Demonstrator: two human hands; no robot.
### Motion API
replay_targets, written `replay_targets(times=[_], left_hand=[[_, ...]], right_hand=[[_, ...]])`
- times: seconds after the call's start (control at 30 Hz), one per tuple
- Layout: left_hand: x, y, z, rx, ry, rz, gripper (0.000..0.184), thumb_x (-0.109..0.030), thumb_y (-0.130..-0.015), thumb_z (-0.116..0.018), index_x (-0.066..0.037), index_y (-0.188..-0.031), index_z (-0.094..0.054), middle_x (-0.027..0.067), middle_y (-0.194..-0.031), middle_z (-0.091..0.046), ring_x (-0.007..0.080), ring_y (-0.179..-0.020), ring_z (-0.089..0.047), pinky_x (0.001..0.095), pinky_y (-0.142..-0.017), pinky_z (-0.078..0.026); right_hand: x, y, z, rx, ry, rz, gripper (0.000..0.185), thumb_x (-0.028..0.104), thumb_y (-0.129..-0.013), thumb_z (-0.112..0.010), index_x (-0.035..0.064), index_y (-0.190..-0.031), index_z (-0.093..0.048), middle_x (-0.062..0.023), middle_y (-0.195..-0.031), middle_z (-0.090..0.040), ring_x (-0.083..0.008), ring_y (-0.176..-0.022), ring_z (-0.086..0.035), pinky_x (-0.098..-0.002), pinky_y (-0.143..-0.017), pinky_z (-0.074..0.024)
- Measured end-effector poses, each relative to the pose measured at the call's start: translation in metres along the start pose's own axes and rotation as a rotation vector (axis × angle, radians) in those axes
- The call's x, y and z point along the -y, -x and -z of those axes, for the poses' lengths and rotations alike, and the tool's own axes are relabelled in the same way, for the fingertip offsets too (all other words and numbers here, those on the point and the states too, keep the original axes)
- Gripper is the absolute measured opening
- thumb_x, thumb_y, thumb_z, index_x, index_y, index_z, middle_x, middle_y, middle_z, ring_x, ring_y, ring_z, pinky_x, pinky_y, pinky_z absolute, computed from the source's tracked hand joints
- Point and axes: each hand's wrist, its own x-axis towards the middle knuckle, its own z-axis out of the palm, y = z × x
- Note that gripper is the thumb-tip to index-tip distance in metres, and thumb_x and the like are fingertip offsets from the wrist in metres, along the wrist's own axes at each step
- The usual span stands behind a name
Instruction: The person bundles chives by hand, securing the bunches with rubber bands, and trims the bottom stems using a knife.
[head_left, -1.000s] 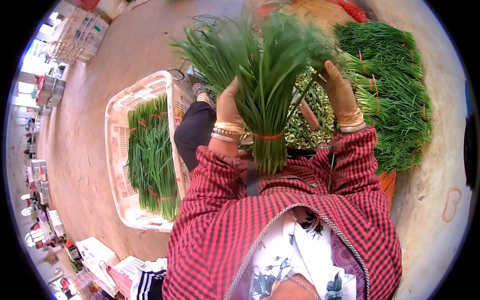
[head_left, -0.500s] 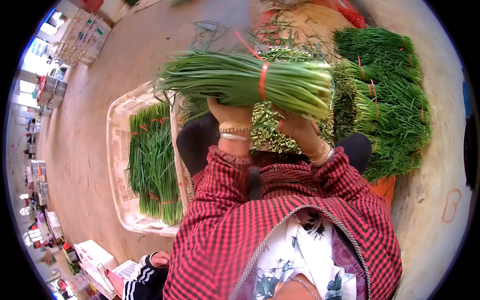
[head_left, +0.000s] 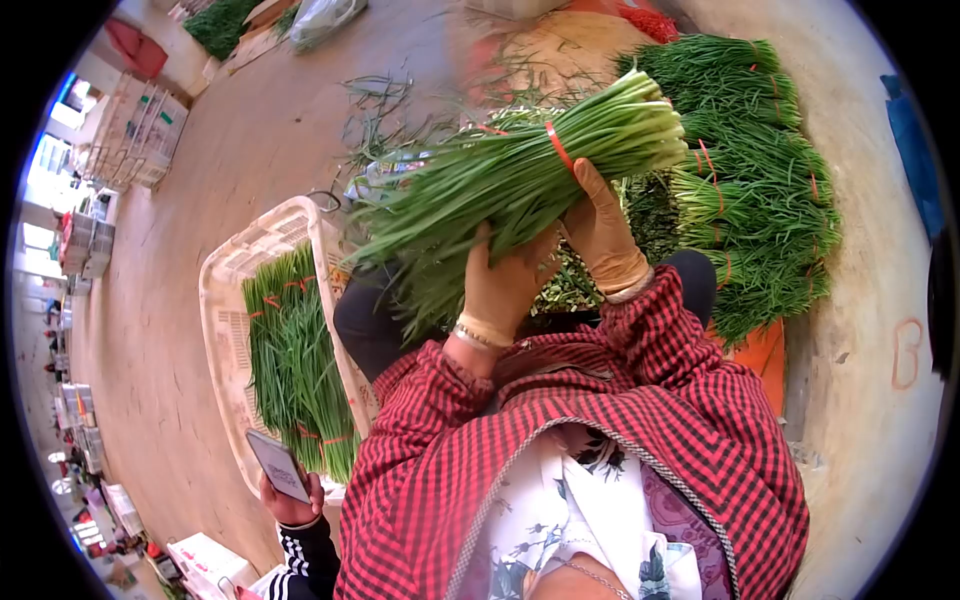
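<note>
A thick bunch of garlic chives [head_left: 500, 180], bound with a red band [head_left: 560, 147], is held up before me, its pale cut ends tilted up to the right. My left hand [head_left: 505, 285], gloved, is closed round the leafy lower side of the bunch. Near the red band, my right hand [head_left: 605, 235] grips the stem part from below, thumb up along the stems. Both palms are partly hidden by the leaves. Under the bunch lie chopped stem ends [head_left: 565, 290], mostly covered by my hands.
To the left stands a white plastic crate [head_left: 215, 310] with banded chive bunches [head_left: 300, 370] inside. More bunches [head_left: 755, 190] are stacked at right, by the wall. Another person's hand [head_left: 295, 500] holds a phone [head_left: 278, 465] at lower left. Loose leaves [head_left: 375, 110] litter the floor ahead.
The bunch has tilted, stem ends rising and leaves dropping toward me. Both hands have shifted along with it. The other person's hand has come up, now showing a phone.
</note>
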Motion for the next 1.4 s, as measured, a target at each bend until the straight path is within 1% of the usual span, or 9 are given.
replay_targets(times=[0.1, 0.17, 0.3, 0.43, 0.57, 1.1, 1.13, 1.3, 1.4], left_hand=[[0.003, 0.02, -0.02, 0.034, -0.218, 0.345, 0.073, -0.055, -0.095, -0.048, 0.005, -0.138, -0.044, 0.0188, -0.112, -0.066, 0.0269, -0.097, -0.064, 0.0405, -0.086, -0.05], [-0.002, 0.035, -0.039, 0.407, -0.674, 0.399, 0.078, -0.054, -0.093, -0.052, 0.012, -0.134, -0.045, 0.0175, -0.093, -0.07, 0.0242, -0.084, -0.067, 0.035, -0.08, -0.052], [-0.038, 0.036, -0.098, 0.432, -0.907, -0.114, 0.059, -0.039, -0.095, -0.053, 0.012, -0.125, -0.054, 0.0166, -0.088, -0.07, 0.0219, -0.081, -0.067, 0.0303, -0.083, -0.049], [-0.056, 0.016, -0.142, 0.019, -1.24, -0.581, 0.038, -0.013, -0.093, -0.061, 0.001, -0.128, -0.057, 0.0128, -0.117, -0.064, 0.0197, -0.109, -0.06, 0.033, -0.098, -0.045], [-0.072, -0.026, -0.128, 0.199, -1.559, -0.877, 0.048, 0.001, -0.087, -0.064, -0.004, -0.133, -0.054, 0.0075, -0.132, -0.056, 0.0171, -0.117, -0.055, 0.0309, -0.103, -0.042], [-0.131, 0.107, -0.258, 0.017, -0.865, 0.324, 0.053, -0.035, -0.095, -0.041, 0.004, -0.13, -0.051, 0.0257, -0.113, -0.065, 0.0334, -0.082, -0.071, 0.0386, -0.063, -0.061], [-0.121, 0.109, -0.255, -0.13, -0.848, 0.186, 0.068, -0.045, -0.093, -0.029, 0.01, -0.129, -0.047, 0.0331, -0.099, -0.065, 0.042, -0.066, -0.069, 0.0414, -0.042, -0.058], [-0.1, 0.108, -0.265, -0.114, -0.867, 0.138, 0.068, -0.043, -0.094, -0.031, 0.014, -0.128, -0.045, 0.0325, -0.106, -0.064, 0.0448, -0.075, -0.069, 0.0439, -0.049, -0.061], [-0.088, 0.106, -0.269, -0.443, -0.753, -0.026, 0.067, -0.043, -0.094, -0.032, 0.013, -0.126, -0.047, 0.0315, -0.106, -0.065, 0.0426, -0.077, -0.07, 0.0438, -0.055, -0.062]], right_hand=[[0.016, 0.003, 0.002, -0.082, 0.0, -0.083, 0.055, 0.039, -0.091, -0.066, 0.0053, -0.132, -0.051, -0.0062, -0.125, -0.059, -0.0212, -0.114, -0.055, -0.04, -0.099, -0.0443], [0.022, 0.006, 0.0, -0.079, -0.048, -0.049, 0.052, 0.031, -0.09, -0.069, 0.0039, -0.13, -0.051, -0.0054, -0.12, -0.06, -0.0194, -0.107, -0.058, -0.0364, -0.093, -0.0476], [0.023, 0.008, 0.007, -0.009, 0.01, -0.041, 0.046, 0.022, -0.09, -0.069, 0.001, -0.127, -0.053, -0.0061, -0.115, -0.063, -0.0176, -0.102, -0.061, -0.0329, -0.09, -0.0502], [0.025, 0.013, 0.001, 0.125, 0.194, -0.052, 0.05, 0.024, -0.087, -0.072, -0.0015, -0.126, -0.053, -0.0076, -0.118, -0.062, -0.0165, -0.103, -0.06, -0.0312, -0.092, -0.0477], [0.026, 0.025, -0.016, 0.228, 0.398, -0.144, 0.056, 0.026, -0.085, -0.074, -0.0026, -0.128, -0.051, -0.0079, -0.119, -0.061, -0.0162, -0.106, -0.058, -0.0314, -0.094, -0.0456], [0.013, 0.025, -0.012, 0.222, 0.574, -0.205, 0.054, 0.022, -0.082, -0.075, -0.003, -0.124, -0.052, -0.01, -0.107, -0.065, -0.0174, -0.097, -0.061, -0.0307, -0.087, -0.0492], [0.015, 0.026, -0.011, 0.226, 0.577, -0.205, 0.054, 0.022, -0.082, -0.075, -0.003, -0.124, -0.052, -0.0102, -0.107, -0.065, -0.0176, -0.097, -0.061, -0.0308, -0.087, -0.0492], [0.02, 0.027, -0.01, 0.232, 0.598, -0.209, 0.056, 0.023, -0.081, -0.075, -0.0031, -0.124, -0.052, -0.0113, -0.106, -0.064, -0.019, -0.097, -0.061, -0.0316, -0.087, -0.0491], [0.02, 0.031, -0.011, 0.225, 0.604, -0.204, 0.057, 0.024, -0.081, -0.075, -0.0032, -0.124, -0.052, -0.012, -0.105, -0.064, -0.0197, -0.096, -0.061, -0.0321, -0.087, -0.0491]])
